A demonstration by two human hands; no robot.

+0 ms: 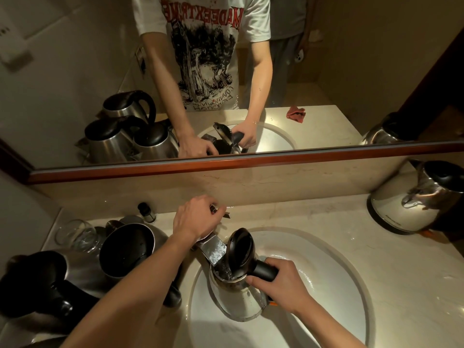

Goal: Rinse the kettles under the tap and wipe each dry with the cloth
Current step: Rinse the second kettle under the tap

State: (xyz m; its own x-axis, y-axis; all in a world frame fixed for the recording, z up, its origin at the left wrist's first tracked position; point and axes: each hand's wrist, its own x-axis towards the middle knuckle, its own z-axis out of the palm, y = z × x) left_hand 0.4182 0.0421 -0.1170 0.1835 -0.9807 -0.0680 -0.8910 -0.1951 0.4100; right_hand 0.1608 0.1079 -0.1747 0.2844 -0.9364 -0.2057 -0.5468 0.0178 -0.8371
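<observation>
A steel kettle (238,301) with its black lid tipped open stands in the white sink (334,292) under the tap spout (212,249). Water runs from the spout into the kettle's mouth. My right hand (273,285) grips the kettle's black handle. My left hand (195,218) rests curled on the tap handle behind the spout. Two more steel kettles (125,249) with black lids sit on the counter to the left, and another kettle (411,202) stands at the back right. A reddish cloth (296,114) shows only in the mirror.
A mirror with a wooden frame (226,162) runs along the back wall and reflects a person and the kettles. A clear glass (75,234) and a small dark bottle (147,212) stand at the back left of the marble counter (401,285).
</observation>
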